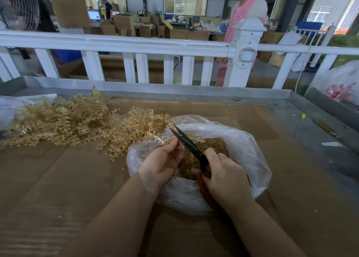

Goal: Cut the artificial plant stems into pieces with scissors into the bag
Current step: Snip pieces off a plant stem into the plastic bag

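While cut pieces (pixel 206 152) half-fill the bag (pixel 248 152), the right hand (pixel 223 175) grips open scissors (pixel 186 142), the left hand (pixel 163 159) pinches a stem (pixel 155 137); a big pile (pixel 64 120) beside the bag awaits.

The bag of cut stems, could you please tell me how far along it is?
Done: the clear bag already holds a layer of cut pieces. In hand: the left hand holds a stem over it while the right hand works the open scissors. Left: a large pile of uncut stems on the cardboard.
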`<state>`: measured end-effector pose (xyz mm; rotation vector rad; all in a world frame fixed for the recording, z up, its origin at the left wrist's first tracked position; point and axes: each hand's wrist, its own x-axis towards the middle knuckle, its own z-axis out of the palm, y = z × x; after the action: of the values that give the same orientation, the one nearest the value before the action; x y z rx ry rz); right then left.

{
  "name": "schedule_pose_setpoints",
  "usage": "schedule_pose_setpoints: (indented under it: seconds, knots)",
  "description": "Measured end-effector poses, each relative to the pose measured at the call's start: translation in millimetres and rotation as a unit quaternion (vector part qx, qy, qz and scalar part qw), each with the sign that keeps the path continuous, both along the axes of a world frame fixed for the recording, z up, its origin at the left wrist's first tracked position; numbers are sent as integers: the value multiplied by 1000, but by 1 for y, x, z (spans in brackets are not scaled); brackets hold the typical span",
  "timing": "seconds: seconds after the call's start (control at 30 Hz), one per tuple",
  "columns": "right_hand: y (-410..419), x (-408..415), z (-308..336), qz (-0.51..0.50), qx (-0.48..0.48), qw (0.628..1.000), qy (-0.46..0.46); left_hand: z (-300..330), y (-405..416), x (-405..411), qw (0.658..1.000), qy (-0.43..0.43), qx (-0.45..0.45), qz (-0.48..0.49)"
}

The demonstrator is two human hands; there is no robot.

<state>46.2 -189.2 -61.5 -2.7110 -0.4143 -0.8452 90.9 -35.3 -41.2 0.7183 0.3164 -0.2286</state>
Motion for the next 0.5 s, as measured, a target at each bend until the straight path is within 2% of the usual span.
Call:
schedule_pose_setpoints:
  seconds: [0.4,0.5]
  knots:
    - [-2,-2,-2,-5,50,999,9,-3,-1,1,1000,-19,-22,6]
    - [-2,-1,-2,-9,46,999,19,1,-1,0,1000,-28,10,3]
